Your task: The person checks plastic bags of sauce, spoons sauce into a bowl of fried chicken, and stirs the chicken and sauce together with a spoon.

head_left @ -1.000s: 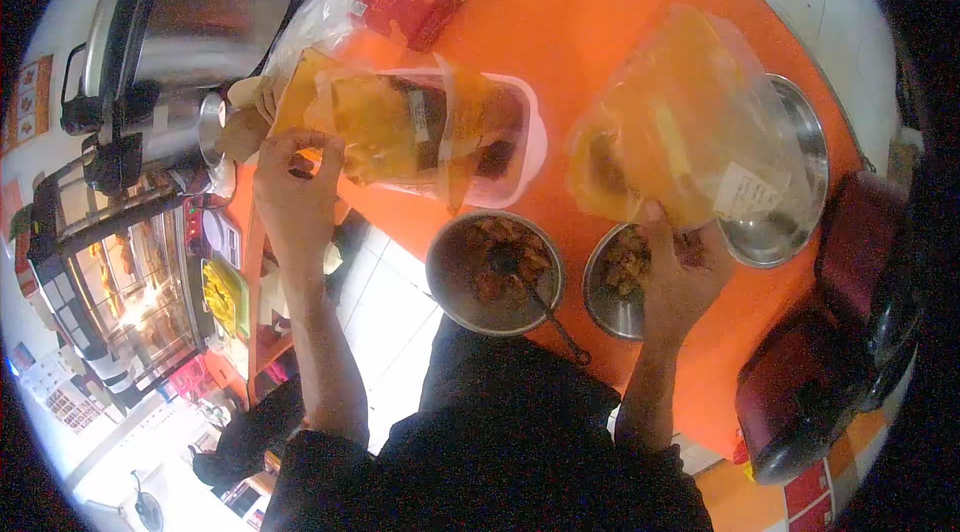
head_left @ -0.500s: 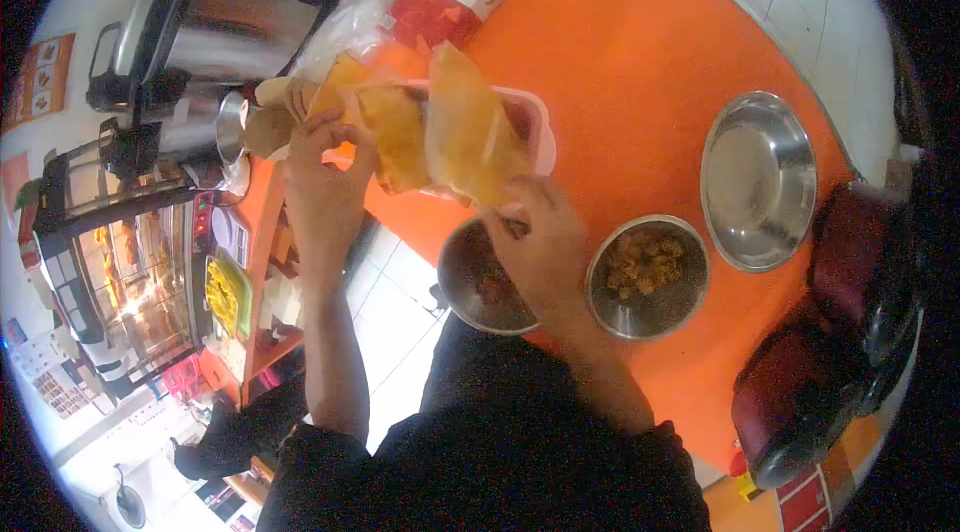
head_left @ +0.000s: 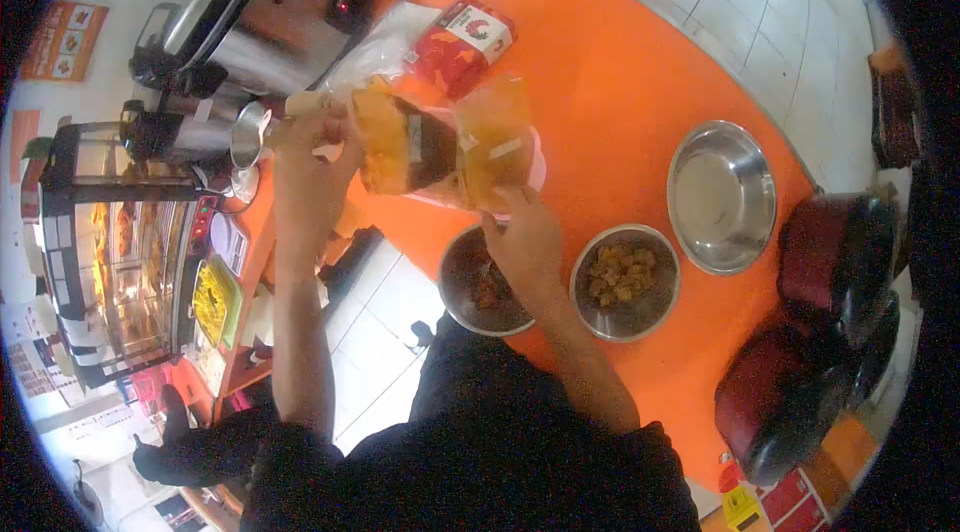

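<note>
My left hand is closed, thumb and fingers pinching the left edge of a flat yellow-orange packet that looks like translucent plastic. My right hand pinches the lower edge of a second yellow-orange see-through packet, held upright. Between the two packets shows a dark brown surface with a small pale label; what it belongs to I cannot tell. Below them lies a pink container, mostly covered. Close to my right wrist stands a steel bowl with dark reddish bits inside.
On the orange table are a red-and-white box, a bowl of browned chunks and a larger steel bowl. A big metal cooker stands far left, above a lit glass display cabinet. Dark red chairs flank the right.
The packets have spread apart, baring the dark surface between them. The right packet has moved from a tilt to more upright. The camera view has shifted slightly.
</note>
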Demonstrator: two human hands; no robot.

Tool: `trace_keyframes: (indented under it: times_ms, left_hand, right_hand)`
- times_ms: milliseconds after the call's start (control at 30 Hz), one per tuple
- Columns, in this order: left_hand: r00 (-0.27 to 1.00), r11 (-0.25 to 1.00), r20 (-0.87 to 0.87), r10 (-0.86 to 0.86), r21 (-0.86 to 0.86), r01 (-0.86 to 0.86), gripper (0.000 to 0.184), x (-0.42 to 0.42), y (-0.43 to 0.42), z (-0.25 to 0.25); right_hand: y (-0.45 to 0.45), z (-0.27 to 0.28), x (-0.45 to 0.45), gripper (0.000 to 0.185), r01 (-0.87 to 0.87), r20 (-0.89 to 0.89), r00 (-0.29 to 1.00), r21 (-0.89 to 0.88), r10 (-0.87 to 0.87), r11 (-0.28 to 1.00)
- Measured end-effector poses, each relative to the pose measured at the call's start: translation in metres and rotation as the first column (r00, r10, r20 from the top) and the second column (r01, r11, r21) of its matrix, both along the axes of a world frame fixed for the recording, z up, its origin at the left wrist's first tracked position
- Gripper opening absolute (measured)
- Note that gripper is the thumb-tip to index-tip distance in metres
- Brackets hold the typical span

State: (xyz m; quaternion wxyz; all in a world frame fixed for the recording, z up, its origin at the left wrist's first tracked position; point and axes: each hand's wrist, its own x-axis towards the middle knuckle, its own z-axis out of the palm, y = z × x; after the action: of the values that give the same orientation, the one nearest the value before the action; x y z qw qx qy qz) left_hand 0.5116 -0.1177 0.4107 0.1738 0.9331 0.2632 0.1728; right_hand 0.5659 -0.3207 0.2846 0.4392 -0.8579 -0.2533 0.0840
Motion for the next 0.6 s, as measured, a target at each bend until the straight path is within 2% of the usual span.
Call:
trace_keyframes:
  times_ms: [133,167,233,300,333,433,467,533,600]
  left_hand:
    - [0.999,0.979,-0.015,-0.041,-0.199,0.037,0.019,0.003,0.004,0.036]
    - [0.999,0.971,-0.020,-0.048,-0.237,0.042,0.020,0.002,0.005,0.046]
    - [0.979,0.976,-0.076,-0.189,-0.127,0.178,0.023,0.001,0.001,0.079]
    - [0.944,0.948,-0.102,-0.315,0.014,0.318,0.021,-0.003,0.001,0.109]
    - [0.951,0.946,-0.014,-0.308,-0.111,0.305,0.017,-0.008,0.000,0.117]
    - [0.897,0.905,-0.124,-0.423,-0.021,0.424,0.015,-0.021,-0.006,0.173]
    - [0.857,0.862,-0.106,-0.504,0.008,0.507,0.016,-0.026,-0.003,0.186]
    - [0.837,0.825,-0.136,-0.529,0.150,0.545,0.016,-0.038,-0.004,0.212]
    - [0.841,0.813,-0.148,-0.521,0.216,0.541,0.016,-0.055,-0.006,0.237]
  right_hand:
    - [-0.014,0.011,0.002,0.033,-0.043,0.022,0.999,0.208,0.039,0.977]
    - [-0.015,0.020,0.006,0.034,-0.056,-0.020,0.998,0.237,0.063,0.970]
    - [-0.015,0.048,0.018,0.038,-0.087,-0.089,0.989,0.300,0.118,0.950]
    - [0.000,0.073,0.038,0.039,-0.166,-0.033,0.980,0.424,0.198,0.890]
    - [0.010,0.089,0.047,0.040,-0.207,0.001,0.972,0.483,0.236,0.851]
    - [0.034,0.173,0.066,0.048,-0.440,0.232,0.898,0.535,0.375,0.721]
    - [0.044,0.190,0.069,0.046,-0.495,0.250,0.866,0.561,0.434,0.663]
    - [0.064,0.224,0.071,0.043,-0.600,0.302,0.783,0.595,0.543,0.535]
    - [0.066,0.263,0.059,0.032,-0.654,0.202,0.718,0.523,0.666,0.547]
